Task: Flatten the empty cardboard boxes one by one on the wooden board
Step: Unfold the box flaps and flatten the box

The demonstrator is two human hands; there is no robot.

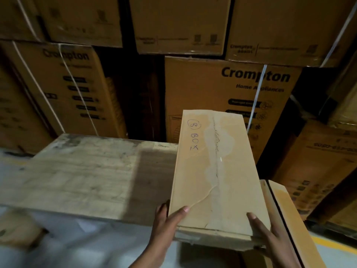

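I see the wooden surface [81, 171]: pale and scuffed, with dark smudges near its far left corner and a shadow band across its right part. The cardboard box [216, 171] overlaps its right edge; whether they touch, I cannot tell.

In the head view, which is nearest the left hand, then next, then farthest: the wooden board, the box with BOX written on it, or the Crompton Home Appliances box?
1. Box marked BOX: the left hand holds its near corner.
2. Wooden board: just left of the hand.
3. Crompton Home Appliances box: far back, stacked.
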